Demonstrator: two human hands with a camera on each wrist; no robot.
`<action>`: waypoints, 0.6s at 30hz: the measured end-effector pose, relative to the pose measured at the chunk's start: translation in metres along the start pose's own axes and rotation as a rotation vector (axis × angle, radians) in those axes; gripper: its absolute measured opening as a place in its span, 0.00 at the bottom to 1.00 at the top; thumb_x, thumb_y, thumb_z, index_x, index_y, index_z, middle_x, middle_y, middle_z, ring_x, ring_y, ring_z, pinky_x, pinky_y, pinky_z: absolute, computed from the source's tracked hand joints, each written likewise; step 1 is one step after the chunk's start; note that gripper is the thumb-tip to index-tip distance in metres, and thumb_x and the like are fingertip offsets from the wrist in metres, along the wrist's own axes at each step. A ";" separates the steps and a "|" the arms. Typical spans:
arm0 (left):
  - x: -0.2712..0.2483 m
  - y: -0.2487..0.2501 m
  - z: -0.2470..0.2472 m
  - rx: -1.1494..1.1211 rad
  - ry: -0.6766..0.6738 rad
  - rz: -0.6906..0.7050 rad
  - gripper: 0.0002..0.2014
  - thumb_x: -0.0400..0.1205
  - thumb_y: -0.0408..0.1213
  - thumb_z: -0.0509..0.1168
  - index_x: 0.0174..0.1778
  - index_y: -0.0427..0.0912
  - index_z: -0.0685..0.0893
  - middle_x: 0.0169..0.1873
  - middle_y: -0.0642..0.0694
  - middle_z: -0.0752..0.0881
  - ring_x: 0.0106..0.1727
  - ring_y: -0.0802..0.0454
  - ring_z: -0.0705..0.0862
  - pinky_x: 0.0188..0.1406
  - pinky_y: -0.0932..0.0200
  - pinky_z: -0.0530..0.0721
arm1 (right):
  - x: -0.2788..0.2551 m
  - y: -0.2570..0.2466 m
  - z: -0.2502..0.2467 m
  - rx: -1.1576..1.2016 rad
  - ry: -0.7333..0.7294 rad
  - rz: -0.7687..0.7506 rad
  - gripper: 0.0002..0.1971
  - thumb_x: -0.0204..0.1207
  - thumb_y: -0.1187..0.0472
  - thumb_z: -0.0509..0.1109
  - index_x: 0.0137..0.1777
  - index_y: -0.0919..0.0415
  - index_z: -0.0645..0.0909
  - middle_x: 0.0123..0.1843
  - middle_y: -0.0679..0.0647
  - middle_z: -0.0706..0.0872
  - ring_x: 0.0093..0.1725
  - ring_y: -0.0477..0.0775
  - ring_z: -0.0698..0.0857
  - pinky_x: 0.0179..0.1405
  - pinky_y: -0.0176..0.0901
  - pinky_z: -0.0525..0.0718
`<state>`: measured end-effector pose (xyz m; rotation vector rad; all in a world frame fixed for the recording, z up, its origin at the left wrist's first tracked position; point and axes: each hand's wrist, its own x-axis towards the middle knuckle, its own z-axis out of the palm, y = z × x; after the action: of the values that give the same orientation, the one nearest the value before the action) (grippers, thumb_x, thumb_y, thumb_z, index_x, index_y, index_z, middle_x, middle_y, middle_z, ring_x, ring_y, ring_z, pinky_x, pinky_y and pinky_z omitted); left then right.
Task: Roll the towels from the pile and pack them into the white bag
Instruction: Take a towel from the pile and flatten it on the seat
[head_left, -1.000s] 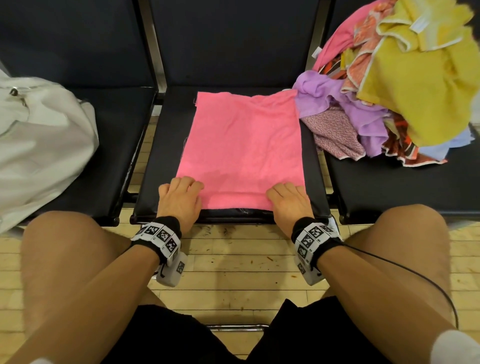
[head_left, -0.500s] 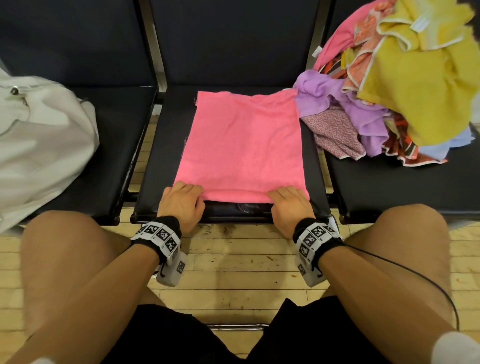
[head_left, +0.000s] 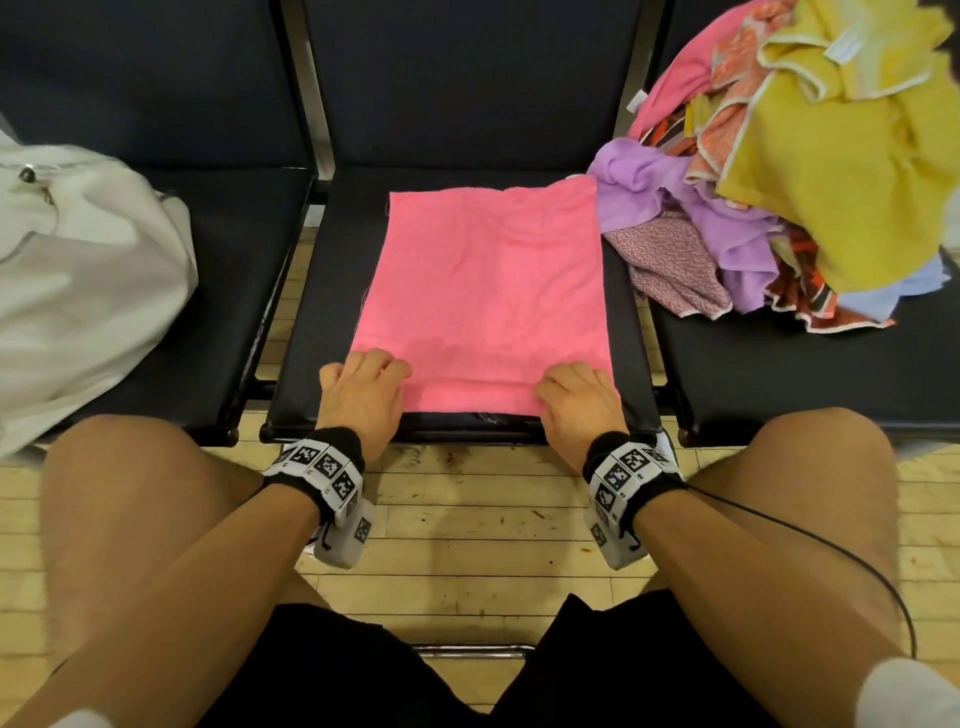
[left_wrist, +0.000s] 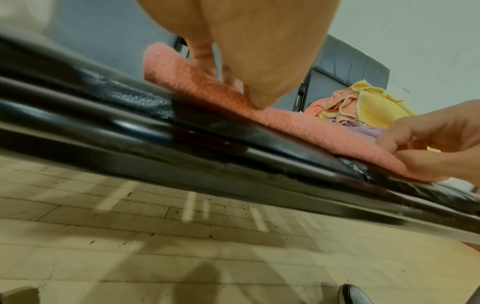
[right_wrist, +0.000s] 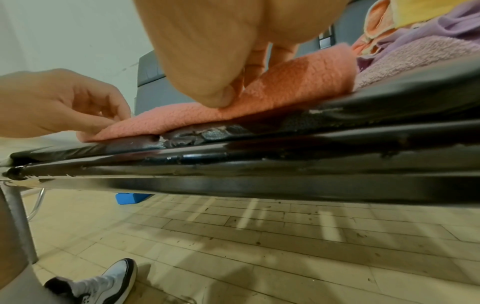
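Observation:
A pink towel (head_left: 488, 291) lies flat on the middle black seat (head_left: 322, 332). Its near edge is turned over into a narrow roll. My left hand (head_left: 363, 387) grips the roll's left end and my right hand (head_left: 571, 400) grips its right end, fingers curled on top. In the left wrist view my left hand's thumb (left_wrist: 262, 90) presses the pink towel (left_wrist: 291, 125). In the right wrist view my right hand's thumb (right_wrist: 213, 90) pinches the pink towel (right_wrist: 298, 86). The white bag (head_left: 88, 291) sits on the left seat. The towel pile (head_left: 810, 171) fills the right seat.
The seat backs (head_left: 467, 78) stand upright behind all three seats. Purple and patterned towels (head_left: 675, 249) from the pile spill toward the pink towel's far right corner. My bare knees flank the middle seat, with wooden floor (head_left: 467, 530) between them.
Both hands went from lying flat on the towel's near corners to curling their fingers over the near edge. That edge is now turned over into a narrow roll.

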<state>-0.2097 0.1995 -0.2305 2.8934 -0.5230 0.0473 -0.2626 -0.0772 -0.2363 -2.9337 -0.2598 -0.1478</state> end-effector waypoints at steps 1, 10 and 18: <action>0.001 0.002 -0.001 0.017 -0.038 0.018 0.12 0.82 0.31 0.65 0.59 0.45 0.85 0.56 0.45 0.84 0.56 0.41 0.78 0.57 0.43 0.69 | 0.000 -0.001 0.001 -0.017 0.000 -0.008 0.10 0.60 0.71 0.77 0.41 0.60 0.87 0.44 0.53 0.86 0.45 0.60 0.81 0.43 0.50 0.76; -0.004 0.003 0.003 -0.023 -0.102 0.036 0.22 0.78 0.48 0.56 0.64 0.44 0.84 0.57 0.46 0.85 0.60 0.42 0.78 0.66 0.42 0.68 | -0.002 -0.002 -0.002 0.020 -0.087 0.059 0.17 0.71 0.62 0.69 0.60 0.58 0.86 0.55 0.52 0.89 0.55 0.59 0.83 0.59 0.54 0.77; -0.001 0.004 -0.002 0.010 -0.139 -0.013 0.16 0.84 0.40 0.57 0.67 0.47 0.79 0.53 0.47 0.88 0.54 0.44 0.82 0.60 0.45 0.70 | 0.002 -0.003 -0.007 0.070 -0.169 0.094 0.21 0.78 0.65 0.60 0.72 0.57 0.77 0.63 0.54 0.86 0.63 0.58 0.81 0.65 0.52 0.67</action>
<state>-0.2121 0.1966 -0.2276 2.9243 -0.5286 -0.1551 -0.2616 -0.0758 -0.2283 -2.8843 -0.1472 0.1214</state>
